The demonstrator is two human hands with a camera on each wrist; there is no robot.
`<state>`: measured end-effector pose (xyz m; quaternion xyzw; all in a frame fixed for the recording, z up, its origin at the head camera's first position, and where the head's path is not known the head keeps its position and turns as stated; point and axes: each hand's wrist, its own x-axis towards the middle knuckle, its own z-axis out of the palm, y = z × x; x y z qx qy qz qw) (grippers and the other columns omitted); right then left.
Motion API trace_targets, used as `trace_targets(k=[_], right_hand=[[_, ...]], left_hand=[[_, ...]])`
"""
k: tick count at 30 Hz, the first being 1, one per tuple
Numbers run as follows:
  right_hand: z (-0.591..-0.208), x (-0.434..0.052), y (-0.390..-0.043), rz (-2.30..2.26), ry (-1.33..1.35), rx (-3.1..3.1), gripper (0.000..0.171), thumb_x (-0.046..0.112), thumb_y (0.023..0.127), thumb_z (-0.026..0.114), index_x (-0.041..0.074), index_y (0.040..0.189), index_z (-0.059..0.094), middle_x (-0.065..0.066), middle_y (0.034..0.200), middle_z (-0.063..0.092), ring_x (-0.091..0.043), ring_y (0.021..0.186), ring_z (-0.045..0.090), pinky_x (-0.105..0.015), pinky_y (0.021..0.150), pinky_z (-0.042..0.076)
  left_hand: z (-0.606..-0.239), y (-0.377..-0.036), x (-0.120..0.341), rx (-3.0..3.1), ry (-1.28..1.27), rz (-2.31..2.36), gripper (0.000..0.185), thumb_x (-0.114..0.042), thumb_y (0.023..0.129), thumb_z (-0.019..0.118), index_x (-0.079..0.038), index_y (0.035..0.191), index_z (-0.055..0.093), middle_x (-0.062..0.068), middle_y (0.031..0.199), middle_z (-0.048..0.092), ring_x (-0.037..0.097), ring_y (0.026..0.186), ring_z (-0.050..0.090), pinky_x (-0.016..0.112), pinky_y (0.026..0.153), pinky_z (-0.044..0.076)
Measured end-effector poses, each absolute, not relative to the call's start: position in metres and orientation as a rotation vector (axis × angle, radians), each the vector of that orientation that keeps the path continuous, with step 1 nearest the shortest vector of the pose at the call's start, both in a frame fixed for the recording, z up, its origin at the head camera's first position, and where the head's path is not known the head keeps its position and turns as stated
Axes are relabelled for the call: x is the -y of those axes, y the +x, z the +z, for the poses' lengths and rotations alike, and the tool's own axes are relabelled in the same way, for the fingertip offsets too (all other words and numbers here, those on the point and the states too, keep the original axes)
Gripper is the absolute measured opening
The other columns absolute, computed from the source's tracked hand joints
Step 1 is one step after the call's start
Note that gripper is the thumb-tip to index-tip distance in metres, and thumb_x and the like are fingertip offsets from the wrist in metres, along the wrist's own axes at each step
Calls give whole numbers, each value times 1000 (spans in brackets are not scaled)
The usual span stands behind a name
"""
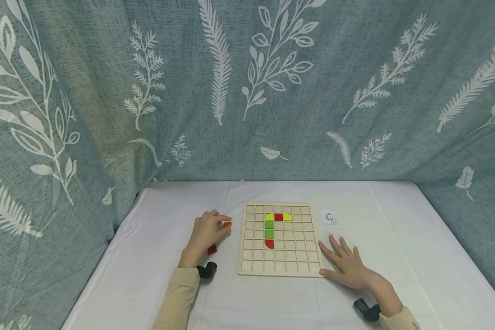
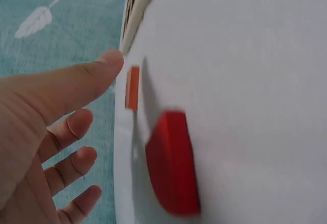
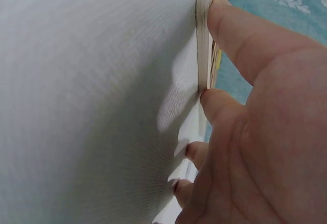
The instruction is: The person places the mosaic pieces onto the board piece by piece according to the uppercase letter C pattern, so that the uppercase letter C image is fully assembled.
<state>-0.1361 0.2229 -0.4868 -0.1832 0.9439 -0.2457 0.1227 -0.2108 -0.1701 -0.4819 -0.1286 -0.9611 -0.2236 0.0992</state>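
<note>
My left hand (image 1: 206, 233) is left of the wooden grid board (image 1: 256, 266), thumb and forefinger around a small orange block (image 1: 228, 226). In the left wrist view the orange block (image 2: 132, 88) stands on the cloth just past the thumb tip, a slight gap between them; the forefinger is hidden there. A red block with one curved side (image 2: 172, 165) lies nearer the wrist. Spread out flat, my right hand (image 1: 348, 266) touches the board's right edge with thumb and forefinger. On the board sit yellow (image 1: 270, 217), green (image 1: 269, 224) and red pieces (image 1: 278, 217).
A small card with a printed coloured grid pattern (image 1: 329, 217) lies right of the board. White cloth (image 1: 280, 302) covers the table. A blue-green leaf-patterned curtain (image 1: 239, 151) hangs behind it and at both sides. Black wrist devices (image 1: 207, 270) are on both arms.
</note>
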Motion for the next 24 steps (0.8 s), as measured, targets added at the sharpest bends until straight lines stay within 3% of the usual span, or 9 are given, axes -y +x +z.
trace_targets(k=[9,24], right_hand=[[-489,-224,-137,-717,-527,-2754,74,50,86,55,13,145,31,-24,152,9,-50,136,-2,-71,98,-9],[-491,-225,-137,-709,-526,-2761,74,51,86,54,13,145,31,-24,152,9,-50,136,-3,-70,98,-9]], left_hand=[[-489,-212,182,2921,-289,-658,34,-28,77,74,-16,109,69,-1,80,55,20,79,51,45,75,40],[-491,-211,181,2927,-244,-699,22,-24,77,74,-17,98,73,-1,79,55,18,78,48,43,74,38]])
